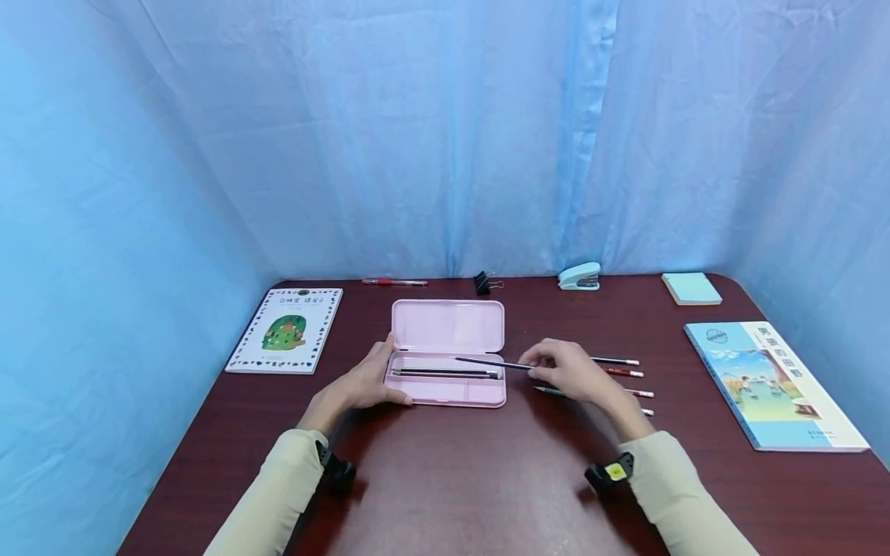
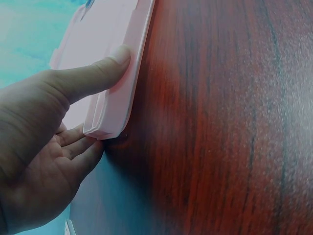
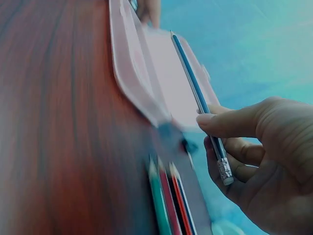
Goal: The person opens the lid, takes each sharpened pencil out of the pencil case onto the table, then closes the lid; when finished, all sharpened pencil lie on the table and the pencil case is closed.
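Note:
A pink pencil case lies on the table with its lid raised toward the back. My left hand grips its left end, the thumb on the front wall and the fingers curled around the corner, as the left wrist view shows. A black pencil lies lengthwise inside the case. Between thumb and fingers, my right hand pinches a dark blue pencil near its eraser end. Its sharpened tip points left, over the right part of the case. Beneath and beside the right hand lie several pencils, among them a green pencil and a red pencil.
A white book lies at left, a larger picture book at right. Along the back edge sit a red pen, a black binder clip, a mint stapler and a sticky-note pad. Blue curtains enclose the table.

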### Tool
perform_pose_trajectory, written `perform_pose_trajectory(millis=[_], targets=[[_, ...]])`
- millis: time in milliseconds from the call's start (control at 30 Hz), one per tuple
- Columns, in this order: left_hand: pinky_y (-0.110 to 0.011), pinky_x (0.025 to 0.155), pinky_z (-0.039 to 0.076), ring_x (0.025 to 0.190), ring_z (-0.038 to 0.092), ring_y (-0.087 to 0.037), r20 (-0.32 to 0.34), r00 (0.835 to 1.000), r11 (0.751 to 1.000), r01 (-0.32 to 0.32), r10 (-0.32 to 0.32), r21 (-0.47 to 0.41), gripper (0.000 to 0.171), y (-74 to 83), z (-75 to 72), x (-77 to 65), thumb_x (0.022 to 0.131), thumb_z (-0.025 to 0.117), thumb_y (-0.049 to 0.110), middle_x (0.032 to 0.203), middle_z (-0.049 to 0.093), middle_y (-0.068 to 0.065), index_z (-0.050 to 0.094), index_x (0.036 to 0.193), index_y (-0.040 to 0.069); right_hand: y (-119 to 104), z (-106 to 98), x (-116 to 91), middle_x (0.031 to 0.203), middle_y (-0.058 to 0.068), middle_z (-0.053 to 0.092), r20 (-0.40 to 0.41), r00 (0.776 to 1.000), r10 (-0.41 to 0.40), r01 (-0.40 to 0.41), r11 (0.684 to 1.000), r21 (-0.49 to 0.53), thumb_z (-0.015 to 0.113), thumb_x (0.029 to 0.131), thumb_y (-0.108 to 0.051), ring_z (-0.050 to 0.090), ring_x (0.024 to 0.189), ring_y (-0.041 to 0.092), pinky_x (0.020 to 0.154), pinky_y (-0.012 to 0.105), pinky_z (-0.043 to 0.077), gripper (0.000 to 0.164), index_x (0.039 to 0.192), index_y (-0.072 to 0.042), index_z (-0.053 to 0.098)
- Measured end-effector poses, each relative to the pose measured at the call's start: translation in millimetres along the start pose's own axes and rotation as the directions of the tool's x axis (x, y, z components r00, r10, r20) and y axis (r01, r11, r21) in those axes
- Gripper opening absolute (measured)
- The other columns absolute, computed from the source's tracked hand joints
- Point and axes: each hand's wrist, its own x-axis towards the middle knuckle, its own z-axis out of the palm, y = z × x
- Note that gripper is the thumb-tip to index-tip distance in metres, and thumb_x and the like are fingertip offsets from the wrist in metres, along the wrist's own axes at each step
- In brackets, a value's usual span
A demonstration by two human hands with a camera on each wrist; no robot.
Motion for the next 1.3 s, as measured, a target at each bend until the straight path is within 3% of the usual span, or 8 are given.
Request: perform_pose_trajectory(millis=[333, 633, 800, 1300], targets=[[-0.04, 0.108, 0.023, 0.131, 0.024, -0.02, 0.003, 1.0, 1.0, 0.007, -0.007, -0.003, 0.12, -1.8, -0.1, 0.8, 0.067, 0.079, 0.044, 0.147, 0.019, -0.013, -0.003, 0.149, 0.01, 42, -36, -81, 0.081, -0.008, 0.057, -0.058, 0.988, 0.143, -0.148, 0.983, -0.104, 0.066, 0.084, -0.006, 0.049, 0.073, 0.007, 0.063, 0.025, 0.043, 0.016, 0.095, -0.017, 0.069], [-0.041, 0.108, 0.022, 0.133, 0.022, -0.021, 0.014, 1.0, 1.0, 0.013, -0.013, -0.009, 0.12, -1.9, -0.1, 0.0, 0.068, 0.079, 0.045, 0.149, 0.017, -0.012, -0.003, 0.149, 0.01, 53, -41, -134, 0.082, -0.011, 0.056, -0.117, 0.979, 0.167, -0.185, 0.969, -0.162, 0.068, 0.081, -0.006, 0.047, 0.07, 0.002, 0.061, 0.024, 0.041, 0.021, 0.094, -0.022, 0.069], [-0.043, 0.108, 0.021, 0.135, 0.02, -0.022, 0.019, 1.0, 1.0, 0.014, -0.014, -0.016, 0.12, -0.8, 0.0, -0.1, 0.068, 0.078, 0.044, 0.15, 0.014, -0.013, -0.003, 0.148, 0.009, 55, -40, -145, 0.083, -0.011, 0.058, -0.144, 0.979, 0.147, -0.169, 0.973, -0.155, 0.069, 0.079, -0.003, 0.047, 0.069, 0.001, 0.06, 0.022, 0.04, 0.024, 0.093, -0.023, 0.069], [-0.042, 0.108, 0.021, 0.134, 0.02, -0.02, 0.027, 0.999, 1.0, 0.026, -0.026, -0.016, 0.12, -0.5, -1.0, 0.3, 0.069, 0.078, 0.044, 0.149, 0.015, -0.011, -0.004, 0.149, 0.011, 61, -37, -148, 0.091, -0.01, 0.061, -0.218, 0.973, 0.081, -0.128, 0.969, -0.212, 0.073, 0.075, -0.003, 0.049, 0.072, 0.001, 0.062, 0.023, 0.04, 0.028, 0.093, -0.024, 0.071]])
